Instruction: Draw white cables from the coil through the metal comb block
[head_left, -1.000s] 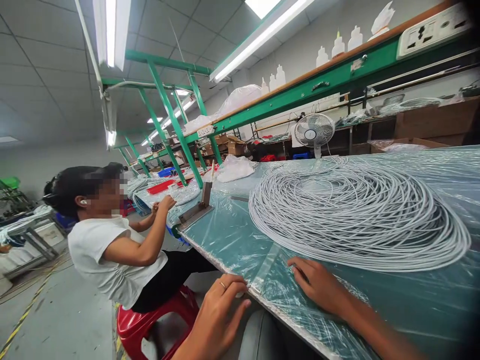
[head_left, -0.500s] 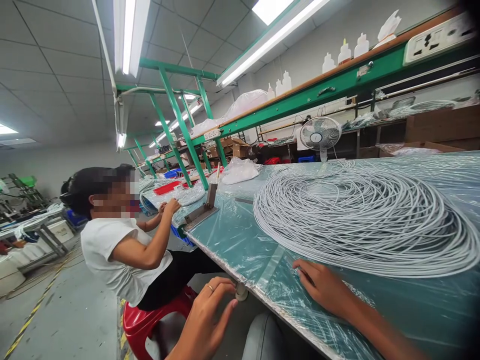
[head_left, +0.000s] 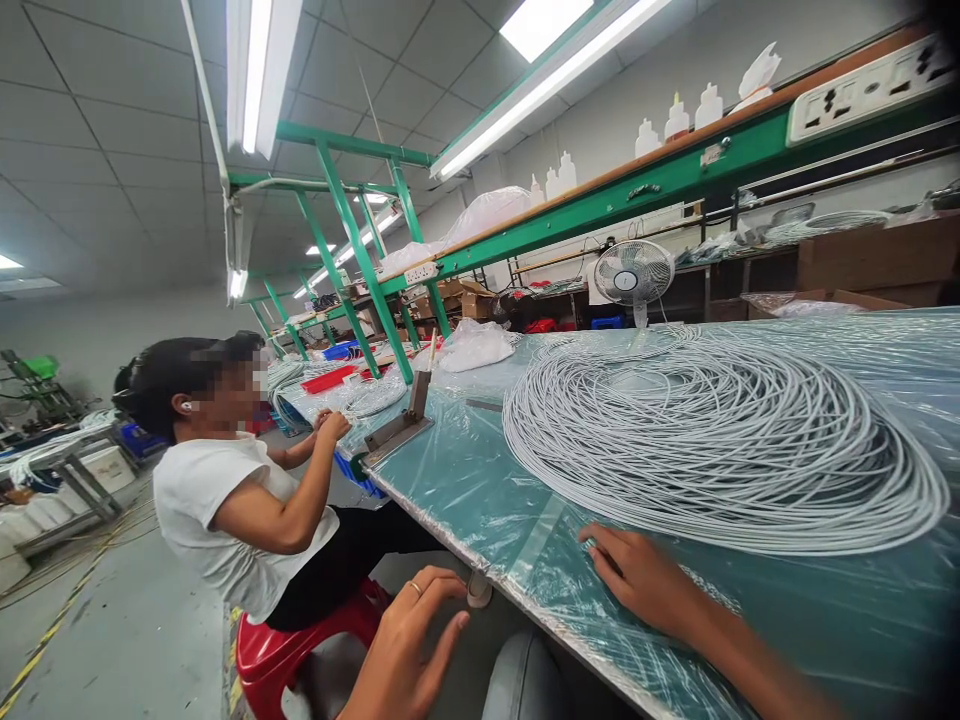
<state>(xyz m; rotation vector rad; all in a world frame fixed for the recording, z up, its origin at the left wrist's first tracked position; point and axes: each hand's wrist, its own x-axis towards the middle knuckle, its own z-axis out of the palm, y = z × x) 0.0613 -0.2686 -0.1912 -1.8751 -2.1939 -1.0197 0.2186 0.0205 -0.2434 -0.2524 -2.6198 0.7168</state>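
Observation:
My left hand [head_left: 409, 645] hovers below the table's front edge, fingers apart, a ring on one finger. Its fingertips reach toward a small beige roll [head_left: 478, 590] that hangs at the edge; I cannot tell if they touch it. My right hand [head_left: 637, 578] lies palm down on the clear plastic film [head_left: 480, 490] covering the green table [head_left: 862, 610], fingers stretched toward a strip of tape in the film. Just beyond it lies a large flat coil of white cable [head_left: 712, 440].
A co-worker in a white shirt [head_left: 217, 500] sits on a red stool [head_left: 285, 650] at the left, hands at the table. A metal jig [head_left: 401, 420], a plastic bag [head_left: 472, 345], a small fan [head_left: 634, 275] and green shelf frames [head_left: 360, 250] stand behind.
My left hand has slid down and back from the table edge, and the small roll now shows beside its fingertips. The right hand stays on the film. The view has shifted slightly.

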